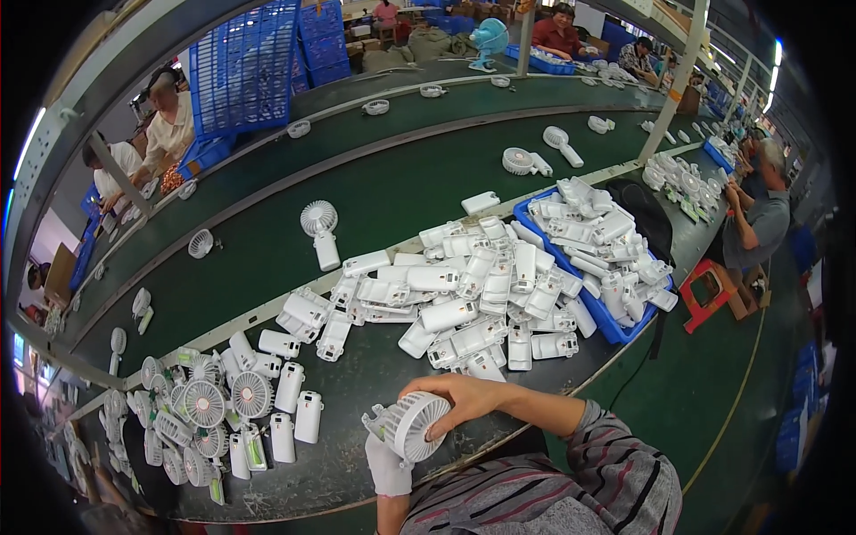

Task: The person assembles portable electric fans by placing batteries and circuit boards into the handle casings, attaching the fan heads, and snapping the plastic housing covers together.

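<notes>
At the near edge of the bench, I hold a small white handheld fan [415,430] with its round grille turned to the right. My left hand [389,465], in a white glove, grips its lower left side; the fan hides some of those fingers. My bare right hand [459,399] is closed around the grille from above and the right, thumb on its face. Left of my hands lies a cluster of white fans [205,404], some with green parts showing. Beside them are several loose white handle casings [308,416], and a large heap of casings [481,290] spreads beyond my hands.
A blue crate [636,333] heaped with casings stands at the right. Past the bench runs a green conveyor belt [401,214] carrying spaced-out fans, including one white fan [319,219]. A metal post [676,85] rises beyond the crate. Other people work along the line.
</notes>
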The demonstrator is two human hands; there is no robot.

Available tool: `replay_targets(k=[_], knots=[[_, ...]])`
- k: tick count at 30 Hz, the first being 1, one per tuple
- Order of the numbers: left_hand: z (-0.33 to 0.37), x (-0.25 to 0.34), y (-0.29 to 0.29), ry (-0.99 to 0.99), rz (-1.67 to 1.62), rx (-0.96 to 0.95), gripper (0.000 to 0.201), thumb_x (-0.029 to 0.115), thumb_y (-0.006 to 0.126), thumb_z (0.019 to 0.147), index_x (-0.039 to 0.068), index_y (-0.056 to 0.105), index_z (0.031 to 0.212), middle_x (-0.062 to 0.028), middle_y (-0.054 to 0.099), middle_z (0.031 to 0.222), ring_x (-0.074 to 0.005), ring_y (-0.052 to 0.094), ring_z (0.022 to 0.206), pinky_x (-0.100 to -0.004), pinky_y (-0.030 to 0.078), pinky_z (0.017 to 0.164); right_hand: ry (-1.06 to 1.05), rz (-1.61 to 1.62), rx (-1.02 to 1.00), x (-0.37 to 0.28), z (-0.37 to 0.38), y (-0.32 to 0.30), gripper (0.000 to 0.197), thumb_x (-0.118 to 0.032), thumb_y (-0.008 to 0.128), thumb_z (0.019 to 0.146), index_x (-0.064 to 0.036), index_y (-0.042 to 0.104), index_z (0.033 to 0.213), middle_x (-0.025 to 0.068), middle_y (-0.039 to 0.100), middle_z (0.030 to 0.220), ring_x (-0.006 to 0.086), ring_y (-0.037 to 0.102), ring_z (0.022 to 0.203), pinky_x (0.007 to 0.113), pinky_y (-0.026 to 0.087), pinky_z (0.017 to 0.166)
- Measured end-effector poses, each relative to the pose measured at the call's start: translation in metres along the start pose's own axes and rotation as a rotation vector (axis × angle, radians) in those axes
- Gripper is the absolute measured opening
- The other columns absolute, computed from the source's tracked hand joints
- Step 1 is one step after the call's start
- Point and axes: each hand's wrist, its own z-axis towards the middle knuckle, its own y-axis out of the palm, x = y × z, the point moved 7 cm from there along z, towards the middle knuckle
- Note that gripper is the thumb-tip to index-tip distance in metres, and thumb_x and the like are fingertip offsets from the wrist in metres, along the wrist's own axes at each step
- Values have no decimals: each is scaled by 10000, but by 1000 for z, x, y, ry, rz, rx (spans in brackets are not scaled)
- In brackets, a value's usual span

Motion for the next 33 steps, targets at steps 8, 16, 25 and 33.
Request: replay_targets(k=[8,16,25,33], knots=[[-7,-4,1,-72,-166,53,237,3,566,811,6,566,1048,-44,620,882,-119,594,688,-245,473,556,15,589,295,76,2,-18,496,-86,666,808,0,447,1245,62,572,1094,138,566,992,274,471,866],[-5,-15,-3,-40,-109,-36,279,16,554,829,-13,524,1105,-102,625,951,-168,636,737,-268,529,587,47,482,221,78,6,-22,465,-89,676,807,2,464,1211,49,573,1059,111,551,956,259,465,830],[-20,13,31,-310,-225,-246,241,35,495,879,-17,475,1113,-146,610,918,-224,646,747,-323,551,652,-31,25,556,15,2,-63,518,-123,700,760,4,480,1211,60,598,1029,120,570,906,262,456,821],[-35,22,49,-365,-244,-432,287,64,443,904,5,404,1182,-151,621,882,-194,632,617,-280,541,549,48,-133,514,8,14,-53,507,-193,725,766,21,516,1175,69,619,1006,109,576,895,257,460,803]])
